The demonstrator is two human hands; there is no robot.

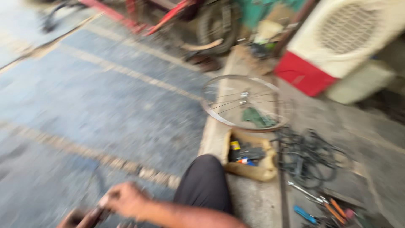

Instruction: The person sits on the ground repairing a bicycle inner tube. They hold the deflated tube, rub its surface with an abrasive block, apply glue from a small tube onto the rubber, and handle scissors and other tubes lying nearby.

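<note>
Right hand (122,199): low in the picture, fingers curled shut around a dark, thin thing (86,217); too blurry to tell what kind of thing.
Left hand: not in the picture.
Held thing: pokes out past the curled fingers, down and to the left of the grip, close to the stone floor (105,109).
Knee (206,181): just right of the grip, in dark cloth, bent up.
Tool box (249,158): tan, open on top, past the knee, well away from the grip, with small tools inside.
Wheel rim (244,103): shiny, with thin spokes, lying flat beyond the box, far from the grip.
Black cables (308,158): a messy pile to the right of the box.
Hand tools (325,207): blue and orange handles, far right of the grip, on the grey step.
Good way to hold: best to keep fingers snug all the way around and the wrist steady, so the thing cannot slip.
Care: likely smart to keep the head still, since a blurry view makes it hard to see the work.
</note>
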